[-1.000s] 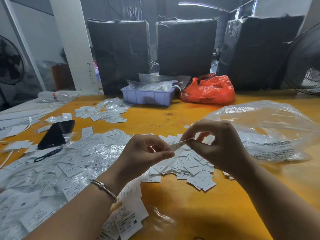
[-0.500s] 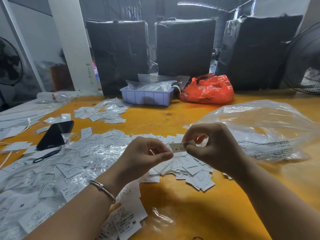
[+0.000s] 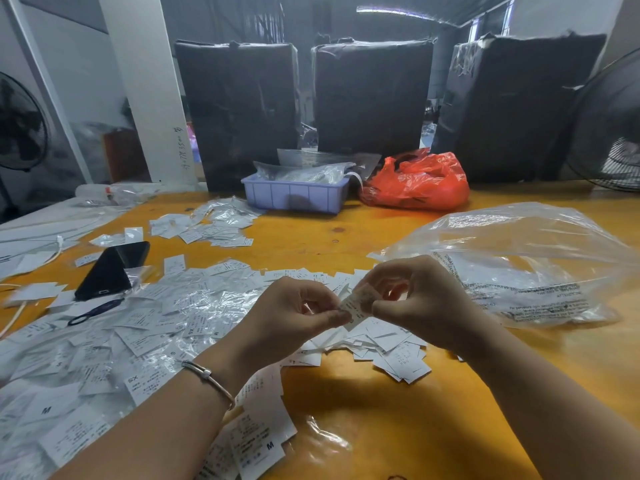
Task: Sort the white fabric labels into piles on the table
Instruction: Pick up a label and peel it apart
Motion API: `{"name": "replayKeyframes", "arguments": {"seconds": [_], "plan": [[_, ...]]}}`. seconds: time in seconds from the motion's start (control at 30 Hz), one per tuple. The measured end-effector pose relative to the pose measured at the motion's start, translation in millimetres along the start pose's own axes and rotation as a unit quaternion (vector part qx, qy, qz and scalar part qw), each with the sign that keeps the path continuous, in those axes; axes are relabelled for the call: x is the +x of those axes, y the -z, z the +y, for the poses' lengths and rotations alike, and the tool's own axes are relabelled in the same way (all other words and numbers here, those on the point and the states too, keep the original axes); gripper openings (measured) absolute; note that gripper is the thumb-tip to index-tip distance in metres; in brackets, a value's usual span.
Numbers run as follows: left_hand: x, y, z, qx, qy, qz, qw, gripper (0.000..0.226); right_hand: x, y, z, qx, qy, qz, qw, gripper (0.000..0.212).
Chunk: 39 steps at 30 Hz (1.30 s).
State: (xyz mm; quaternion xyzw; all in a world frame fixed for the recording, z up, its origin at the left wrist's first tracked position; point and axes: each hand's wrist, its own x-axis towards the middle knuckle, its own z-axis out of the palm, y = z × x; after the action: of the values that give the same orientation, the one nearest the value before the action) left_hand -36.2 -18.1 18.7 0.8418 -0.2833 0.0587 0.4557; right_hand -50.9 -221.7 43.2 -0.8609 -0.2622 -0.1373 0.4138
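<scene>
My left hand [image 3: 291, 315] was raised just above the counter [image 3: 381, 420], fingers curled, with thumb and forefinger pinching the left end of one white label [image 3: 353, 306]. A thin bangle [image 3: 207, 375] circled that wrist. My right hand [image 3: 419, 299] met it from the other side, fingers bent inward and pinching the same label at its right end, so the little strip was held between both hands, clear of the surface. Its print was too blurred to read.

Beneath and to the left of my hands the big heap of labels [image 3: 114, 344] spread over the counter, mixed with clear film, some marked M, S or SX. A black phone [image 3: 110, 270] lay at its far edge. A smaller pile [image 3: 207, 226] sat farther back, well apart. Directly under my hands a loose cluster of labels [image 3: 391, 355] lay on bare wood.

At the back, a lilac plastic tray [image 3: 294, 195] held crumpled clear bags. Just beside it on the right sat a red plastic bag [image 3: 419, 183], contents hidden. Nearer on the right a large clear bag [image 3: 519, 265] with printed text lay puffed up on the counter; I could not tell what it held.
</scene>
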Motion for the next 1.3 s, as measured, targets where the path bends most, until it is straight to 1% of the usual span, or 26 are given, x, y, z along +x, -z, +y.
{"name": "replayKeyframes", "arguments": {"seconds": [0.07, 0.2, 0.3, 0.4, 0.57, 0.63, 0.73, 0.87, 0.93, 1.0, 1.03, 1.1, 1.17, 1.23, 1.3], "plan": [[0, 0, 0, -0.004, 0.005, 0.003, 1.000, 0.003, 0, -3, 2, 0.012, -0.006, 0.024, 1.000, 0.024], [0, 2, 0, -0.050, 0.029, 0.034, 0.998, 0.006, 2, -2, 3, 0.033, 0.013, 0.102, 0.994, 0.012], [0, 1, 0, -0.079, 0.046, 0.045, 0.995, 0.006, 1, -5, -1, 0.046, 0.023, 0.127, 0.991, 0.012], [0, 1, 0, -0.102, 0.052, 0.050, 0.992, 0.010, -2, -10, -4, 0.041, 0.027, 0.119, 0.992, 0.012], [-1, 1, 2, -0.122, 0.047, 0.052, 0.990, 0.020, -4, -11, -4, 0.015, 0.038, 0.106, 0.993, 0.006], [-1, 1, 3, -0.127, 0.044, 0.050, 0.990, 0.026, -4, -13, -3, 0.009, 0.038, 0.086, 0.996, 0.005], [-1, 1, 4, -0.130, 0.046, 0.050, 0.989, 0.025, -4, -16, 0, 0.011, 0.030, 0.047, 0.998, 0.008], [-1, 3, 2, -0.130, 0.061, 0.060, 0.988, 0.026, -2, -14, 4, 0.049, 0.005, 0.008, 0.999, 0.014], [0, 5, 1, -0.130, 0.068, 0.066, 0.987, 0.017, -2, -11, 9, 0.029, -0.008, 0.028, 0.999, 0.015], [1, 8, -1, -0.107, 0.079, 0.090, 0.987, 0.008, -1, -7, 18, -0.050, -0.032, 0.085, 0.995, 0.010], [1, 11, -2, -0.082, 0.083, 0.110, 0.987, 0.008, 0, -4, 23, -0.097, -0.055, 0.110, 0.988, 0.011], [2, 16, -6, -0.030, 0.098, 0.159, 0.982, 0.005, 2, 2, 33, -0.176, -0.114, 0.134, 0.969, 0.017], [2, 21, -10, 0.016, 0.129, 0.206, 0.970, 0.009, 3, 8, 41, -0.227, -0.150, 0.164, 0.948, 0.021], [2, 25, -15, 0.094, 0.160, 0.238, 0.953, 0.016, 2, 16, 48, -0.266, -0.172, 0.227, 0.921, 0.023], [3, 31, -18, 0.160, 0.179, 0.257, 0.936, 0.020, 1, 24, 56, -0.292, -0.217, 0.273, 0.890, 0.029]]}}
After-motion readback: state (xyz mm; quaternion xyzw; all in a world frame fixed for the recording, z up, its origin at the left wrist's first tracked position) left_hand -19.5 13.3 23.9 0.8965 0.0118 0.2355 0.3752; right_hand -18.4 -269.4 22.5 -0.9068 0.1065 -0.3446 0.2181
